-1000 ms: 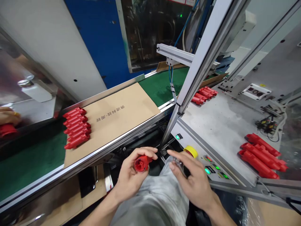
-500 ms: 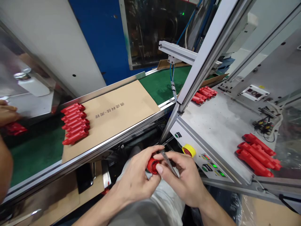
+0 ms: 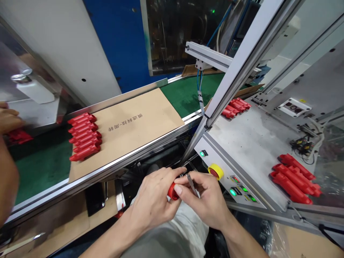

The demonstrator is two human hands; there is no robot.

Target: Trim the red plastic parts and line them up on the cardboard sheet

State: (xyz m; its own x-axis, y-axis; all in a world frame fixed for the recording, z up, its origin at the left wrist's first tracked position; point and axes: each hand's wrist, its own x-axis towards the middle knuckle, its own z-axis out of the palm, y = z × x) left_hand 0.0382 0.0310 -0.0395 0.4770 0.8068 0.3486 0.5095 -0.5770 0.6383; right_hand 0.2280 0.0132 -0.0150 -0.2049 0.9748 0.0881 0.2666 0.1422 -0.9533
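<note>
In front of my lap my left hand [image 3: 158,193] is wrapped round a red plastic tubular part [image 3: 172,191], its round open end turned toward my right hand. My right hand [image 3: 205,199] pinches a slim grey metal tool [image 3: 191,184], like a small blade; its exact kind does not show. The right thumb rests against the rim of the red part. Most of the part's body is hidden inside my left hand, and the tool's tip is hard to make out.
A cardboard sheet [image 3: 139,139] with a row of red parts [image 3: 84,136] lies on a green conveyor [image 3: 40,179]. At right stands a framed machine with more red parts [image 3: 295,179] and a yellow-ringed button [image 3: 215,172]. Another person's hand [image 3: 9,118] is at far left.
My left hand has rolled slightly over the red part, so less of its open end shows. Two panel buttons now glow green. The view has shifted a little.
</note>
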